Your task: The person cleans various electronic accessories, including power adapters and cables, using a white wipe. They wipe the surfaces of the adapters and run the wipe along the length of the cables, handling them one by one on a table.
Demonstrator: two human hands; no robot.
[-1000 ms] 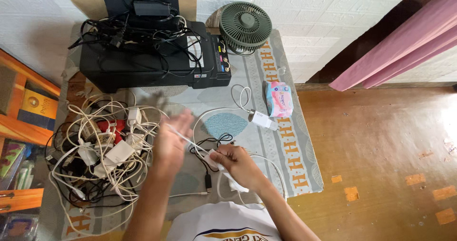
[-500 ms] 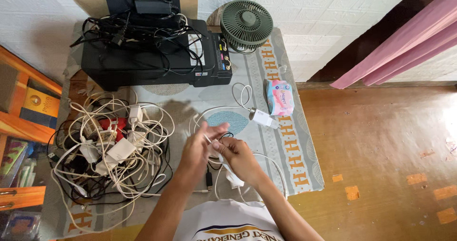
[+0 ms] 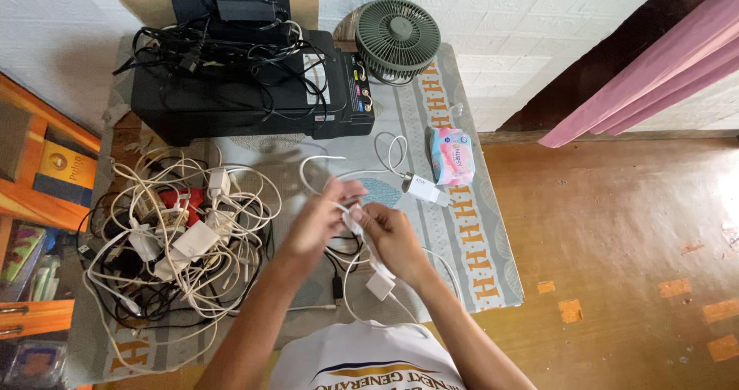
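At far left a wooden shelf point(image 3: 31, 205) holds books; on the counter point(image 3: 462, 228) a tangled heap of white and black cables point(image 3: 177, 244) lies beside a black printer point(image 3: 239, 90) topped with cords; the left hand point(image 3: 315, 224) and right hand point(image 3: 392, 236) each have their grip clamped on a white cable point(image 3: 354, 220) above the counter; its white plug point(image 3: 379, 284) dangles; a pink tissue pack point(image 3: 452, 157) lies right.

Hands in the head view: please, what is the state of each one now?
Left hand: closed, pinching the thin white charging cable.
Right hand: closed on the same cable, above its white plug block.
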